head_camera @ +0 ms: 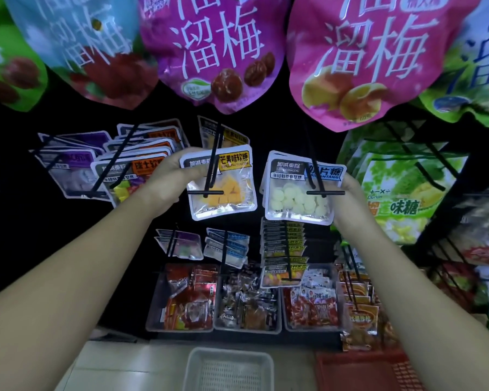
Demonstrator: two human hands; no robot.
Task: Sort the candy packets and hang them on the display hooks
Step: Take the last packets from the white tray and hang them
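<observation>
Candy packets: a clear-windowed mango packet with a yellow label and yellow cubes (223, 190), and to its right a clear-windowed tablet packet with a blue label and pale round sweets (297, 193), both held up at the middle row of the rack.
Left hand (164, 182): pinches the mango packet's top left corner, thumb on the front and fingers behind.
Right hand (350, 190): grips the tablet packet's right edge, mostly hidden behind it.
Hooks: a black wire display hook (211, 176) crosses the mango packet's face and another black wire hook (314, 176) crosses the tablet packet's. I cannot tell whether either one passes through its packet's hole.
Above: large pink plum-candy bags (364, 52) hang overhead.
Right: a green durian-candy bag (401, 193) just beside the right hand.
Below: clear plastic bins (153, 320) of wrapped snacks. Nearer, a grey mesh basket (229, 351) sits beside a red basket (350, 365).
</observation>
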